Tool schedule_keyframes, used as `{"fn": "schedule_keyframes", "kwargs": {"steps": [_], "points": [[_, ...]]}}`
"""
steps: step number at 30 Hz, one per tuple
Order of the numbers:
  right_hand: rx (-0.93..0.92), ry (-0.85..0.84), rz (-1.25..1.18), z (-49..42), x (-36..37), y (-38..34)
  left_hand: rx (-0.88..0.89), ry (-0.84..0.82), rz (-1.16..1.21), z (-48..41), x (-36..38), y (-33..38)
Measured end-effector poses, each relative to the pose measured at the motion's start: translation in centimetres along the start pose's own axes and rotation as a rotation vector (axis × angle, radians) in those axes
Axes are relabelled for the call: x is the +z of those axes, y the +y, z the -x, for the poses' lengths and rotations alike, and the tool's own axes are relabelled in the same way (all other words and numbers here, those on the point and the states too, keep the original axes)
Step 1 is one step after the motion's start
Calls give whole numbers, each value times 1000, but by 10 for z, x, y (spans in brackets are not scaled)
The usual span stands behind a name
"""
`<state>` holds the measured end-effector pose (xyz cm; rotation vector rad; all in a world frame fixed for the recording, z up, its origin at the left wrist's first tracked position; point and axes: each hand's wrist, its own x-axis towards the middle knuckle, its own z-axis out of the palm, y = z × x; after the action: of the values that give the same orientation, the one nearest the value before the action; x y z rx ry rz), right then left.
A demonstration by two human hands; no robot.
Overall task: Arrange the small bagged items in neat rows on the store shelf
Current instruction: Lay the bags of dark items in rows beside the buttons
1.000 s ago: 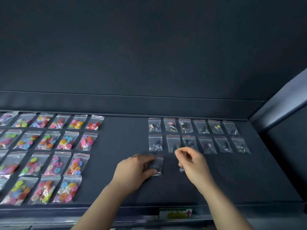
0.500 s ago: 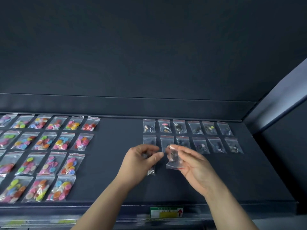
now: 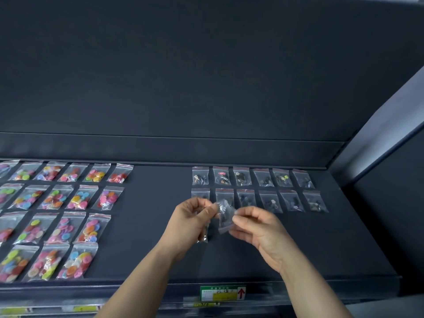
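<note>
Just above the dark shelf (image 3: 321, 249), left hand (image 3: 190, 222) and right hand (image 3: 260, 228) together pinch a small clear plastic zip bag (image 3: 226, 215). Light and slick, it is probably best held by its edges

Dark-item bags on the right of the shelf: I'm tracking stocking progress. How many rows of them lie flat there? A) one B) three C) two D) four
C: two rows of dark-item bags lie on the shelf; another clear bag is pinched between left hand and right hand.
</note>
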<state>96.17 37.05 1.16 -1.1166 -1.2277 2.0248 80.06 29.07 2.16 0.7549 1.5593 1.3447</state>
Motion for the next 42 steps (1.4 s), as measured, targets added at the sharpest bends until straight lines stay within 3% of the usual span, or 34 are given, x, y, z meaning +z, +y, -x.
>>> {"fn": "schedule_keyframes", "kwargs": {"steps": [3, 8, 11, 17, 22, 34, 42], "points": [[-79, 82, -68, -3, -2, -5, 0, -35, -27, 5, -3, -5], [-181, 20, 225, 0, 3, -11, -1, -24, -18, 6, -7, 0], [-226, 37, 245, 1, 5, -13, 2, -51, -51, 3, -7, 2], [-109, 1, 97, 3, 5, -8, 45, 14, -12, 8, -5, -2], [-137, 41, 57, 4, -4, -9, 63, 53, -35, 8, -9, -3], [-164, -5, 190, 5, -4, -10, 111, -114, -142, 9, -4, 1], [-231, 102, 240, 2, -4, -9, -1, 18, -42, 8, -8, -3]]}}
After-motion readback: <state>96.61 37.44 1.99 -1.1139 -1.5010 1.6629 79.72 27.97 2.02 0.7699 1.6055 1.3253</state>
